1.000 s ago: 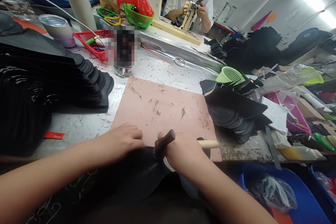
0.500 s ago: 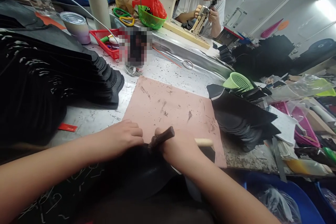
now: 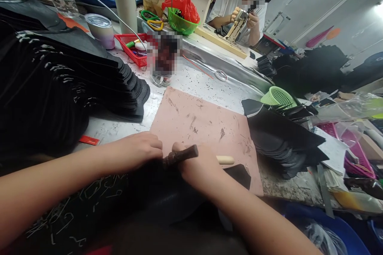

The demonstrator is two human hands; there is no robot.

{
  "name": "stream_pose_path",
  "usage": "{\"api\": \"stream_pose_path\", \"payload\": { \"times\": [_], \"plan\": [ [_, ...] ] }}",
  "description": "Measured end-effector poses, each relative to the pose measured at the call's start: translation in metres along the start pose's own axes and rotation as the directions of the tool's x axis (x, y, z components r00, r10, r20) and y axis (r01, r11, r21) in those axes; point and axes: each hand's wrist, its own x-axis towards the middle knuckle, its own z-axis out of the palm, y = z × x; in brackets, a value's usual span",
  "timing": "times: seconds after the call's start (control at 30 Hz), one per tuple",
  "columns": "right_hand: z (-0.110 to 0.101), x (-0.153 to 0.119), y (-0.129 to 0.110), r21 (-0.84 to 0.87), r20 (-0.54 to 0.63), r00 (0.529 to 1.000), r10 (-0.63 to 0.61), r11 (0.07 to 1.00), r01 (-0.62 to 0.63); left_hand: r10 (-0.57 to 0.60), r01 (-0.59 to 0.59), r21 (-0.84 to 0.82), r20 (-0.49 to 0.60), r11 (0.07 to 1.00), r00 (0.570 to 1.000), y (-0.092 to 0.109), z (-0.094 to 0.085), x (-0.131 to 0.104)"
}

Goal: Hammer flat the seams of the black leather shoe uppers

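While both hands work at the near edge of one pink mat (image 3: 203, 127), a single black piece (image 3: 167, 195) lies under them.
The left hand (image 3: 140, 152) presses flat, fingers curled, on the piece; the right hand (image 3: 196, 167) grips one hammer (image 3: 181, 155). Two stacks of black pieces flank the mat: left stack (image 3: 98, 83), right stack (image 3: 281, 139).
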Motion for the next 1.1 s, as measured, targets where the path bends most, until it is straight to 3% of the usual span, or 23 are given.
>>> {"api": "stream_pose_path", "payload": {
  "times": [0.13, 0.27, 0.43, 0.53, 0.6, 0.73, 0.83, 0.97, 1.1],
  "plan": [
    [-0.001, 0.004, -0.004, -0.028, -0.008, 1.0, -0.007, 1.0, 0.007, 0.049, -0.048, 0.068, -0.012, 0.997, 0.999, -0.003, 0.001, -0.004],
    [-0.004, 0.007, -0.006, -0.056, -0.027, 0.999, -0.037, 0.998, 0.035, 0.069, -0.064, 0.056, -0.093, 0.996, 0.993, -0.003, 0.005, -0.018],
    [-0.008, 0.013, -0.009, -0.029, -0.098, 0.992, -0.073, 0.997, 0.071, 0.035, -0.021, 0.164, -0.087, 0.986, 0.996, 0.004, 0.007, -0.04],
    [-0.008, 0.018, -0.012, -0.013, -0.044, 0.994, -0.096, 0.995, 0.096, 0.045, -0.021, 0.313, -0.072, 0.949, 0.996, 0.009, 0.009, -0.046],
    [-0.01, 0.022, -0.014, -0.028, -0.022, 0.994, -0.109, 0.994, 0.108, 0.057, -0.015, 0.37, -0.102, 0.929, 0.993, 0.014, 0.01, -0.047],
    [-0.013, 0.029, -0.015, -0.007, -0.104, 0.99, -0.092, 0.996, 0.092, 0.024, 0.055, 0.408, -0.187, 0.911, 0.982, 0.022, 0.015, -0.048],
    [-0.013, 0.033, -0.015, 0.0, -0.061, 0.991, -0.119, 0.993, 0.12, 0.012, 0.089, 0.441, -0.219, 0.893, 0.976, 0.027, 0.018, -0.05],
    [-0.007, 0.037, -0.019, 0.058, -0.179, 0.979, -0.098, 0.992, 0.11, -0.081, 0.191, 0.47, -0.244, 0.862, 0.966, 0.041, 0.014, -0.04],
    [-0.001, 0.039, -0.011, 0.148, -0.087, 0.996, -0.025, 0.988, 0.038, -0.106, 0.162, 0.268, -0.21, 0.95, 0.972, 0.077, 0.017, 0.005]
  ]
}}
